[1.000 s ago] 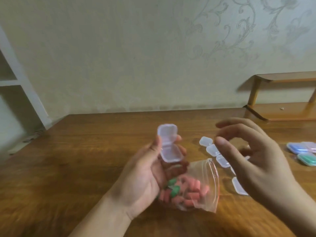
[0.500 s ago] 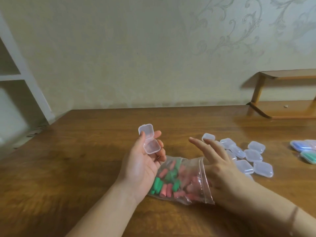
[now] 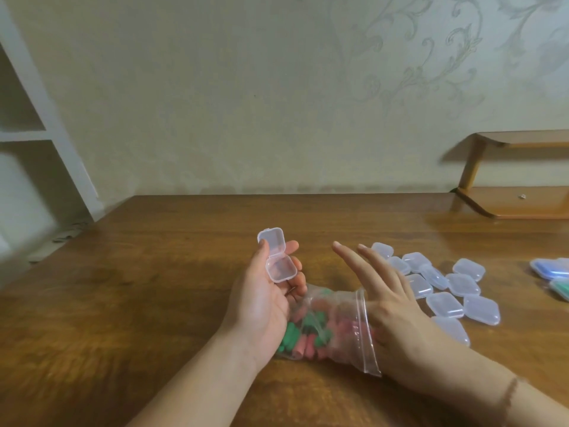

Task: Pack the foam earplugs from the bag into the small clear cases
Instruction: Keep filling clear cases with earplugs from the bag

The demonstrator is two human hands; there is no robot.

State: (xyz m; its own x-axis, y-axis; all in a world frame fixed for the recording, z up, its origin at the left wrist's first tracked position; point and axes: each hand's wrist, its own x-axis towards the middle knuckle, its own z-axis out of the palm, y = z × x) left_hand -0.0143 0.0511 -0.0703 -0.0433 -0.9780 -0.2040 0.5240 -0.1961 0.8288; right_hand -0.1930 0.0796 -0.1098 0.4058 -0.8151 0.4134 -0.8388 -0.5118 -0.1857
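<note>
My left hand (image 3: 261, 303) lies palm up on the wooden table (image 3: 147, 303) and grips a small clear case (image 3: 277, 260) between thumb and fingers, its lid hinged open and upright. Just right of the palm lies a clear zip bag (image 3: 338, 331) of pink and green foam earplugs (image 3: 308, 334), mouth facing right. My right hand (image 3: 394, 306) is at the bag's mouth. Two of its fingers stretch straight out above the bag, while its thumb and lower fingers are hidden behind the plastic.
Several closed clear cases (image 3: 443, 285) lie scattered on the table right of my right hand. A blue case (image 3: 548, 268) and a green case (image 3: 562, 288) sit at the far right edge. A low wooden shelf (image 3: 517, 201) stands back right, a white shelf unit (image 3: 34, 134) far left.
My right hand dropped from the air to the bag's mouth and reached in. My left hand lowered with the open case, and the bag settled flat on the table.
</note>
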